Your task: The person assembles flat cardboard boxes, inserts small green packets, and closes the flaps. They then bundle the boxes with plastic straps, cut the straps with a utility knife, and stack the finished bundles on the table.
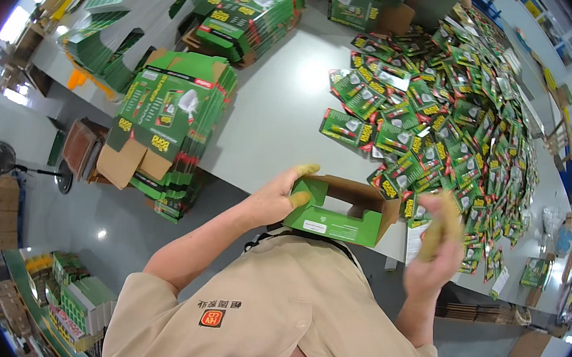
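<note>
My left hand [284, 197] grips the left end of a green cardboard box [346, 227], thumb on its near side, at the table's near edge. The box is unfolded, with its brown inside showing through an open top. To the right of it my right hand [437, 243] is raised, blurred by motion; whether it holds anything cannot be told. Yellowish covers are on the fingers of both hands. Beyond and beside the right hand spreads a large heap of green carded glue packs [430, 121], some with a small red tube visible.
Flattened green boxes [162, 106] lie stacked on the left edge of the white table [273, 108], with another stack [252, 10] behind. Green-and-grey die-cut sheets [118, 27] stand at the far left. A filled-out green box [358, 7] stands at the back.
</note>
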The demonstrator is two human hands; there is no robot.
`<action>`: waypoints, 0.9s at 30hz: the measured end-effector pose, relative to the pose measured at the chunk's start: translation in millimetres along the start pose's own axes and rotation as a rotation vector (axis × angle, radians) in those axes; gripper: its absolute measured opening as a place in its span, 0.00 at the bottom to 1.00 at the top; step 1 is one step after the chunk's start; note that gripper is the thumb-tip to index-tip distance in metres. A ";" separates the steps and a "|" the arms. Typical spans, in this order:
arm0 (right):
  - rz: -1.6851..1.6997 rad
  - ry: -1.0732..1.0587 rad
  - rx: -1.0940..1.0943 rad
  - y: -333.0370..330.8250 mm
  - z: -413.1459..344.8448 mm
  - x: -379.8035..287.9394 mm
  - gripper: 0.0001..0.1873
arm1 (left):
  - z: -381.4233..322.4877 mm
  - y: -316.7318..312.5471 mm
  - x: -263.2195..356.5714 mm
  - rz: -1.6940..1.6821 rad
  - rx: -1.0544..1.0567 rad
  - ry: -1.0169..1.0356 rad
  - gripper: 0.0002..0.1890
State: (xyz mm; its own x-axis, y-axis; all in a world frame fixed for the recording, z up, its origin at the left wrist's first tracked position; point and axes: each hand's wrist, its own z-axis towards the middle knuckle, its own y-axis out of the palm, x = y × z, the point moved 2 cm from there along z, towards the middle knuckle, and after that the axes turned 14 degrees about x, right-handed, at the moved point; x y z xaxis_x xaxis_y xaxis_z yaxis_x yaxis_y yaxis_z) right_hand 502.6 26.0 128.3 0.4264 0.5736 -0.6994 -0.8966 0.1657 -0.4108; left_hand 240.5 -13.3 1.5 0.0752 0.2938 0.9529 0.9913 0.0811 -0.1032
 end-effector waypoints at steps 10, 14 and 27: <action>0.023 0.425 -0.393 35.5 -54.4 96.0 0.50 | 1.4 22.3 3.0 -0.023 0.039 0.182 0.30; -0.057 -0.196 -0.646 17.0 -39.1 73.5 0.28 | -1.9 21.1 14.3 -0.118 -0.077 0.020 0.20; 0.015 0.469 -0.692 36.5 -26.9 105.9 0.25 | -0.8 41.2 32.5 0.779 0.139 0.425 0.24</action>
State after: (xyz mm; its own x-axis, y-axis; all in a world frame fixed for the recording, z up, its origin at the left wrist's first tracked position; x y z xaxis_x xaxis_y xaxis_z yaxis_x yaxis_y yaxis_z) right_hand 518.2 71.2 23.5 0.5582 0.1527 -0.8155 -0.6918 -0.4570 -0.5591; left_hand 283.8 -1.1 28.4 0.7818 -0.0609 0.6205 0.6226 0.1288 -0.7718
